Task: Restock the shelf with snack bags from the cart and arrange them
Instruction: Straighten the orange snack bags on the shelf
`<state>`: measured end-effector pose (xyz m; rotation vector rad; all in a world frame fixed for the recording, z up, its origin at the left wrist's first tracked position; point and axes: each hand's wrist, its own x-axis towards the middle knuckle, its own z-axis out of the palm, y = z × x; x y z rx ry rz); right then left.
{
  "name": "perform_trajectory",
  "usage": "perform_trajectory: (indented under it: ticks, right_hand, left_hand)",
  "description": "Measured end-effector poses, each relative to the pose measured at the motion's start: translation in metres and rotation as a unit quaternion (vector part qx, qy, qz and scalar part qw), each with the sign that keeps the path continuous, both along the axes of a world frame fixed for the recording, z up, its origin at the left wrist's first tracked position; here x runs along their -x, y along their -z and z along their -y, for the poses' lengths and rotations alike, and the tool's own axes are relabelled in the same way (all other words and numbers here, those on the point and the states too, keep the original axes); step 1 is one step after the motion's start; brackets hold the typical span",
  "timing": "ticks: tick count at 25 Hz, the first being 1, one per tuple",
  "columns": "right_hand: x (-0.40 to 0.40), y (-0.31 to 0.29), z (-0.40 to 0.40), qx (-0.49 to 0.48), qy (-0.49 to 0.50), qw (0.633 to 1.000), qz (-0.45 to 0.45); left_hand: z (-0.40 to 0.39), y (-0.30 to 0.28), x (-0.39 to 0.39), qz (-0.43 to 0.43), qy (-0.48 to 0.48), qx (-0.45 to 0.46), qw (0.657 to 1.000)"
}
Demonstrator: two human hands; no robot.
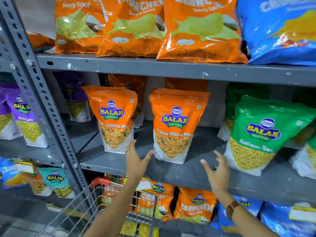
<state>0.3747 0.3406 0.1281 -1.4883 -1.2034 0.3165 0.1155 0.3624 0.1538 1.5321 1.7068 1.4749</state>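
Observation:
Two orange Tikha Mitha Mix bags stand upright on the grey middle shelf [179, 171]: one on the left [112, 117], one in the middle [174, 125]. My left hand [136, 161] is open with spread fingers between them, its fingertips near the left bag's lower right corner and the middle bag's lower left corner. My right hand [217, 173] is open just right of and below the middle bag, holding nothing. The wire cart [95, 209] with a red handle sits below, with bags inside.
Large orange Crunchem bags [136, 28] and a blue bag [280, 31] fill the top shelf. A green Ratlami Sev bag [256, 134] stands to the right, purple bags [22, 115] to the left past the perforated upright [37, 93]. More orange bags [195, 204] sit on the lower shelf.

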Motion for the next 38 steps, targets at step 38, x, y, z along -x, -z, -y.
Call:
perform_trajectory:
  ticks: [38]
  right_hand:
    - [-0.361,-0.003,0.017,0.033,0.191,0.98,-0.04]
  left_hand:
    - [0.016,0.013,-0.393,0.029,0.042,0.089,0.995]
